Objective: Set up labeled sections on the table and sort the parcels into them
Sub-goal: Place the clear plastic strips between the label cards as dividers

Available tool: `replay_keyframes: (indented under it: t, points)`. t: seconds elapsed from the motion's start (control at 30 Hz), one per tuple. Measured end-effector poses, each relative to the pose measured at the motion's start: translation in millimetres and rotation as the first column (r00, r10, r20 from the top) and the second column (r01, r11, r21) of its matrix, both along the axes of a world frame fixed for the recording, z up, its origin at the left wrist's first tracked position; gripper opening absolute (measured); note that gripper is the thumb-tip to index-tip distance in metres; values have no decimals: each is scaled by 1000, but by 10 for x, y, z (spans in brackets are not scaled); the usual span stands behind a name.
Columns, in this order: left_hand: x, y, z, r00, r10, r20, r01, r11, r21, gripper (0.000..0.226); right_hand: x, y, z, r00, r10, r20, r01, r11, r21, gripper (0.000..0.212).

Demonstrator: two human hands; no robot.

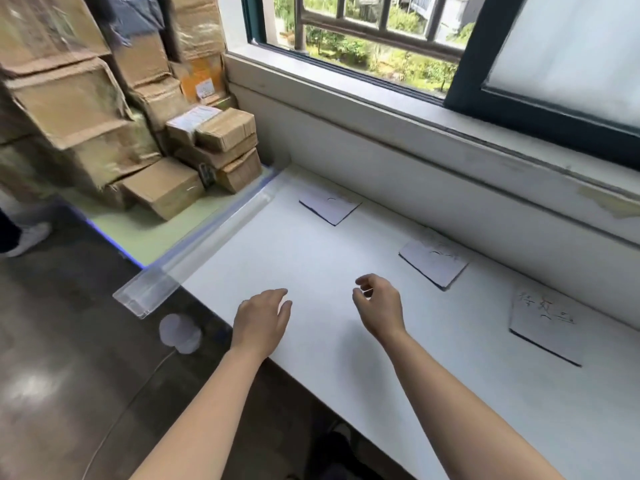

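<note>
table (pixel 311 271): smooth matt white | parcels (pixel 162 188): brown cardboard | labels (pixel 434 266): paper

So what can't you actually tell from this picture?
Head view only:
- Writing on the three label cards: far card and middle card are too faint and blurred; near card shows strokes, not readable.
- The shipping label on the stacked parcels: blurred.
- Pile's top and left: cut off by the frame edge.
- Someone at left: only a shoe, rest cut off.
</note>
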State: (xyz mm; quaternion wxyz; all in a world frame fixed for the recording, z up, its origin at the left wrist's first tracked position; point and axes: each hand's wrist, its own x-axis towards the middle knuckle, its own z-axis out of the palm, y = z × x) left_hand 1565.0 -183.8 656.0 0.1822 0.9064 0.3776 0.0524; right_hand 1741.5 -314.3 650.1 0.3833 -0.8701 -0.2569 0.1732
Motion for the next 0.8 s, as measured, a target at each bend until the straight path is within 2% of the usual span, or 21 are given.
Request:
replay_keyframes:
  t: [0.17, 0.53, 0.6, 0.67, 0.73, 0.8]
  points:
    - [56, 560, -23, 999, 32, -24, -32, 999, -15, 40, 52, 548, -58, 999, -3, -40, 6, 998, 60, 20]
    - [-14, 1635, -91, 997, 74, -32, -75, 997, -11, 37, -122, 1480, -241, 987, 11, -160, -12, 1000, -3, 22]
    - [-47, 1883, -131, 997, 69, 16, -69, 998, 14, 34, -164, 1635, -270, 986, -10, -164, 8, 1000, -15, 21]
    - [-84, 2171, -207, 999, 39, 38, -43, 994, 105, 32, -211, 1792, -297, 985, -35, -166, 33, 999, -19, 21]
    - [-110, 2461, -251, 998, 43, 51, -51, 986, 159, 36, -266, 1956, -312, 983, -78, -168, 74, 997, -27, 21]
    - [-125, 2704, -255, 997, 50, 62, -59, 987, 146, 44, -338, 2115, -312, 976, -128, -175, 123, 992, -37, 20]
